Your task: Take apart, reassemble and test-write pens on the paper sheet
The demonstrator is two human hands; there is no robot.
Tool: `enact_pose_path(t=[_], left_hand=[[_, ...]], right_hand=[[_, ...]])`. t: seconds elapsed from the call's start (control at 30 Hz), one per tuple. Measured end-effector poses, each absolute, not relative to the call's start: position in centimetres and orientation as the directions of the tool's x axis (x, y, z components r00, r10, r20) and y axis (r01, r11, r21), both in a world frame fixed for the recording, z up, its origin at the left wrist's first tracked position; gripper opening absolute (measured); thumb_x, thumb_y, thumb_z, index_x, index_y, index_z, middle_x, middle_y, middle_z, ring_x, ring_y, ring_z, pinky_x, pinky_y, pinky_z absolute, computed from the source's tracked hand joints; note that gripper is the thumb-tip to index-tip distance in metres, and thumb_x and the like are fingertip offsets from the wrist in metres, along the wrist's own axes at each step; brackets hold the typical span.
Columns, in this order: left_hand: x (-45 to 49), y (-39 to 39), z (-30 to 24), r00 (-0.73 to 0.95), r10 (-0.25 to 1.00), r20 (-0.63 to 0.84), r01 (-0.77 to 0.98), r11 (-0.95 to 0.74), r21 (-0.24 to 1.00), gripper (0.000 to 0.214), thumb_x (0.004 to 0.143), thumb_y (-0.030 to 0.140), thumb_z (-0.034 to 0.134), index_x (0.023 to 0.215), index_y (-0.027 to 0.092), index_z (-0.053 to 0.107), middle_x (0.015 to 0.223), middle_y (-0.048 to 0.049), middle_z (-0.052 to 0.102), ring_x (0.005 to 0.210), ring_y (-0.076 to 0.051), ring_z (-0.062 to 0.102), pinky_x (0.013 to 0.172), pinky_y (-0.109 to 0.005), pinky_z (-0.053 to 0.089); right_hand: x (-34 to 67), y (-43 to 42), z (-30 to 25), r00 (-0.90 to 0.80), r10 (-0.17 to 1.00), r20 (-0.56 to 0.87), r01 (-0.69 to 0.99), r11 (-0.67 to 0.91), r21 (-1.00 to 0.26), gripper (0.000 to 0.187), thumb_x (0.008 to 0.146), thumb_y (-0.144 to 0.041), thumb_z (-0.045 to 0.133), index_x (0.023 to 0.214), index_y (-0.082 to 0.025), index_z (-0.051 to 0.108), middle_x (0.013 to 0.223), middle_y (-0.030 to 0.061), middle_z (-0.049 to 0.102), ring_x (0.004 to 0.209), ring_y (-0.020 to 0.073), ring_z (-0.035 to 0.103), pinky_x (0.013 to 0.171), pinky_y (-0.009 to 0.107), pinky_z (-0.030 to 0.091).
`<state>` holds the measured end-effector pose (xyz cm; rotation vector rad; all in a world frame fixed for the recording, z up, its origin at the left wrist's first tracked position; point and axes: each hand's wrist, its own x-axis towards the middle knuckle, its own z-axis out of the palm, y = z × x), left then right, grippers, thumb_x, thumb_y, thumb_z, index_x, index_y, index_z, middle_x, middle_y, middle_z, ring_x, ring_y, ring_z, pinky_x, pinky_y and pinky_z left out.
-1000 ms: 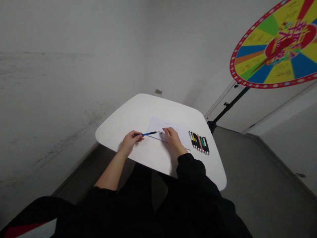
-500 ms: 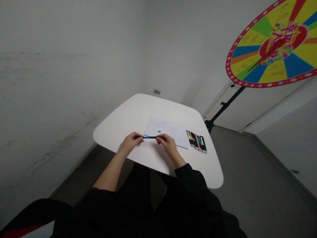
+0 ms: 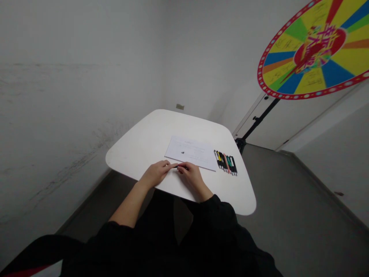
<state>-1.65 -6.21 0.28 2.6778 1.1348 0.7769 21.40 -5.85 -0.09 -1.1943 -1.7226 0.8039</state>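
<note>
My left hand (image 3: 157,174) and my right hand (image 3: 190,175) meet fingertip to fingertip over the near part of the white table (image 3: 144,138). Between the pinched fingers a short dark piece of a pen (image 3: 179,166) shows; most of it is hidden by the hands. Just beyond them lies a white sheet of paper (image 3: 191,152) with a small dark mark on it. A row of several pens (image 3: 225,162) in black, yellow, pink and green lies to the right of the sheet.
A colourful prize wheel (image 3: 314,54) on a black stand (image 3: 253,123) rises at the right behind the table. White walls close in on the left and back. Grey floor surrounds the table. My dark-clothed lap is below the table's near edge.
Both hands drew back towards me off the paper. The right hand came to the pen, and the two hands closed together over it, hiding its blue barrel.
</note>
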Motion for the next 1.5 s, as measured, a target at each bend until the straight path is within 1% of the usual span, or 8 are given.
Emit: enact_pose_path(t=[0.07,0.17,0.53,0.93,1.1,1.2,1.3,1.5], left_hand=[[-1.6,-6.2,0.3,0.614,0.691,0.382,0.650,-0.717,0.252,0.064,0.097,0.007,0.049,0.152,0.039,0.050,0.115,-0.0051,0.062,0.104,-0.020,0.061,0.090,-0.032,0.053],[-1.5,-6.3,0.2,0.617,0.699,0.362,0.667,-0.708,0.230,0.067,0.095,0.004,0.047,0.152,0.037,0.050,0.113,-0.0060,0.059,0.104,-0.021,0.058,0.090,-0.033,0.053],[-1.3,-6.6,0.9,0.582,0.776,0.242,0.726,-0.630,0.275,0.060,0.096,0.009,0.043,0.147,0.037,0.056,0.114,-0.0053,0.057,0.100,-0.020,0.058,0.085,-0.029,0.051],[-1.2,-6.6,1.1,0.547,0.808,0.218,0.732,-0.588,0.343,0.058,0.096,0.009,0.042,0.146,0.036,0.058,0.115,-0.0050,0.057,0.101,-0.021,0.058,0.085,-0.030,0.049],[-1.0,-6.6,1.2,0.537,0.815,0.218,0.745,-0.580,0.330,0.057,0.097,0.011,0.043,0.147,0.036,0.057,0.115,-0.0055,0.057,0.100,-0.021,0.058,0.084,-0.030,0.049],[-1.0,-6.7,1.3,0.533,0.816,0.224,0.750,-0.578,0.323,0.058,0.097,0.011,0.043,0.147,0.037,0.057,0.113,-0.0053,0.057,0.099,-0.021,0.059,0.082,-0.030,0.050],[-1.0,-6.8,1.3,0.531,0.816,0.229,0.747,-0.578,0.327,0.058,0.097,0.010,0.043,0.147,0.036,0.058,0.113,-0.0054,0.058,0.099,-0.021,0.059,0.083,-0.030,0.050],[-0.9,-6.7,1.1,0.529,0.817,0.230,0.738,-0.577,0.350,0.055,0.097,0.011,0.043,0.144,0.035,0.061,0.115,-0.0057,0.059,0.101,-0.021,0.059,0.083,-0.030,0.050]], right_hand=[[21.5,-6.1,0.0,-0.176,0.938,0.299,0.374,0.345,-0.861,0.016,0.088,-0.031,0.067,0.094,-0.022,0.079,0.077,0.0031,0.077,0.070,0.0191,0.070,0.073,0.031,0.054],[21.8,-6.4,-0.1,-0.172,0.931,0.322,0.382,0.364,-0.849,0.017,0.089,-0.029,0.066,0.097,-0.023,0.079,0.081,0.0038,0.078,0.072,0.0195,0.071,0.074,0.032,0.055],[22.4,-6.9,-0.2,-0.104,0.950,0.295,0.378,0.312,-0.871,0.017,0.090,-0.033,0.067,0.099,-0.024,0.078,0.085,0.0042,0.080,0.075,0.0207,0.074,0.078,0.034,0.058],[23.6,-6.9,-0.6,-0.059,0.959,0.279,0.417,0.278,-0.866,0.021,0.090,-0.035,0.067,0.102,-0.023,0.078,0.093,0.0074,0.080,0.078,0.0221,0.073,0.081,0.038,0.057],[25.1,-6.5,0.0,-0.023,0.935,0.354,0.516,0.314,-0.797,0.020,0.090,-0.036,0.066,0.098,-0.022,0.079,0.100,0.0088,0.079,0.090,0.0243,0.071,0.086,0.039,0.054],[26.1,-5.4,0.6,-0.021,0.909,0.416,0.608,0.342,-0.716,0.020,0.090,-0.035,0.066,0.096,-0.022,0.080,0.097,0.0089,0.077,0.084,0.0234,0.067,0.084,0.038,0.052],[26.8,-3.7,1.3,-0.005,0.887,0.461,0.693,0.336,-0.638,0.018,0.089,-0.034,0.067,0.092,-0.023,0.081,0.090,0.0081,0.073,0.083,0.0233,0.063,0.087,0.040,0.050],[27.1,0.0,1.9,0.019,0.895,0.445,0.759,0.277,-0.589,0.020,0.090,-0.029,0.065,0.094,-0.020,0.082,0.094,0.0102,0.075,0.091,0.0247,0.065,0.091,0.039,0.050]])
